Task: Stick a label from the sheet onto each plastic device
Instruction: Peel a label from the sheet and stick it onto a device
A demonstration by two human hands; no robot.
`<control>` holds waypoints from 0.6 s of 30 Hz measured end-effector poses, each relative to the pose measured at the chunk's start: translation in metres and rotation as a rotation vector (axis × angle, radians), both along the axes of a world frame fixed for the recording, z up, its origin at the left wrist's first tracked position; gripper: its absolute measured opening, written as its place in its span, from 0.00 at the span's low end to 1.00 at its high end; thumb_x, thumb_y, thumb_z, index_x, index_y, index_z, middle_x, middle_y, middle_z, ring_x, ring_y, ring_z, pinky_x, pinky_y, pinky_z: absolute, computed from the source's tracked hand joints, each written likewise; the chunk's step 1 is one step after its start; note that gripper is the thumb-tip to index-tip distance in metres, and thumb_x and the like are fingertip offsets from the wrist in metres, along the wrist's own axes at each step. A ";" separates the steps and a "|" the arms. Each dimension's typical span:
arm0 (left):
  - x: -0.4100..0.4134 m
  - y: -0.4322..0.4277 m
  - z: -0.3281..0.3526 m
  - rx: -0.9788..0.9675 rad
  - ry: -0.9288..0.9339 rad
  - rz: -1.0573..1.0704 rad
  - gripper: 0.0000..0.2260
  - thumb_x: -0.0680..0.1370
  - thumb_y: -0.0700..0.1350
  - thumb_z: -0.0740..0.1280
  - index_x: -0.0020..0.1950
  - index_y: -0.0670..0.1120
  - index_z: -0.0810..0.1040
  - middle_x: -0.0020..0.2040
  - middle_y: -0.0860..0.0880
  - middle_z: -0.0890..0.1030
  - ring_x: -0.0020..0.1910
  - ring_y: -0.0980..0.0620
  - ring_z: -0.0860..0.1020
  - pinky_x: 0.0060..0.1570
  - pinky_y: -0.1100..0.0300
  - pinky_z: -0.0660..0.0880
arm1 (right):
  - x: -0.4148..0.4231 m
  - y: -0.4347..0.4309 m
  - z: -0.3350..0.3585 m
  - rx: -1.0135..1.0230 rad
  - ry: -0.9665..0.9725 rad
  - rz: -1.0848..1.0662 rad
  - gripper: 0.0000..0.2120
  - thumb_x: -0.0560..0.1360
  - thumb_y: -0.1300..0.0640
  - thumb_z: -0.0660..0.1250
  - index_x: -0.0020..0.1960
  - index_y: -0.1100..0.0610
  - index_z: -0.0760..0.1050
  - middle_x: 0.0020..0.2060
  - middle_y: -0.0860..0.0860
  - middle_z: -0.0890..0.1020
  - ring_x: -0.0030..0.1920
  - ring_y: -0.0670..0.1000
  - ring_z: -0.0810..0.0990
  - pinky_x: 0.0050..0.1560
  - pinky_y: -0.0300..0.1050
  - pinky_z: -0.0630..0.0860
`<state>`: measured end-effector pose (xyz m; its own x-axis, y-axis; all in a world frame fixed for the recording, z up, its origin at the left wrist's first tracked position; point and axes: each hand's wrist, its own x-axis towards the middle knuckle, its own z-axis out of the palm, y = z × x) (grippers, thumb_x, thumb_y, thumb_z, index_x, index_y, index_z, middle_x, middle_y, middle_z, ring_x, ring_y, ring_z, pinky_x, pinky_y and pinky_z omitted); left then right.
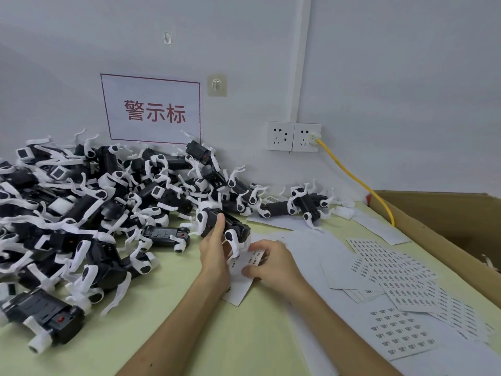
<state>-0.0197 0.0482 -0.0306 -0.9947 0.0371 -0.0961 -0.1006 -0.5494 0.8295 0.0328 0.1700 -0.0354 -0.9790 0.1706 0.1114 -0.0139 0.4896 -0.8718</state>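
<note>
Right hand pinches at the label sheet, apparently peeling; left hand grips a plastic device. Next: press the label on squarely.

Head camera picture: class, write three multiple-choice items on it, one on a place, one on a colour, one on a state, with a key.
1. Where is the pile of devices? A) on the left of the table; B) on the floor; C) in a drawer.
2. What colour is the cable in the wall socket? A) blue; B) yellow; C) black.
3. What is the left hand doing? A) lying flat; B) holding scissors; C) gripping a device.
Key: 1 A, the heap covers the table's left; 2 B, a yellow lead leaves the socket; 3 C, its fingers wrap one device.
</note>
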 end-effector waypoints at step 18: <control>-0.001 0.002 -0.004 0.037 0.005 0.077 0.12 0.78 0.55 0.72 0.37 0.54 0.87 0.40 0.47 0.83 0.48 0.44 0.81 0.52 0.51 0.76 | 0.004 -0.001 0.002 0.073 0.069 -0.087 0.08 0.72 0.64 0.68 0.37 0.58 0.84 0.26 0.55 0.82 0.24 0.51 0.80 0.29 0.42 0.80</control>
<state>-0.0211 0.0506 -0.0351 -0.9952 -0.0365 -0.0910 -0.0525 -0.5859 0.8087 0.0370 0.1693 -0.0332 -0.9504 0.2438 0.1930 -0.0271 0.5533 -0.8325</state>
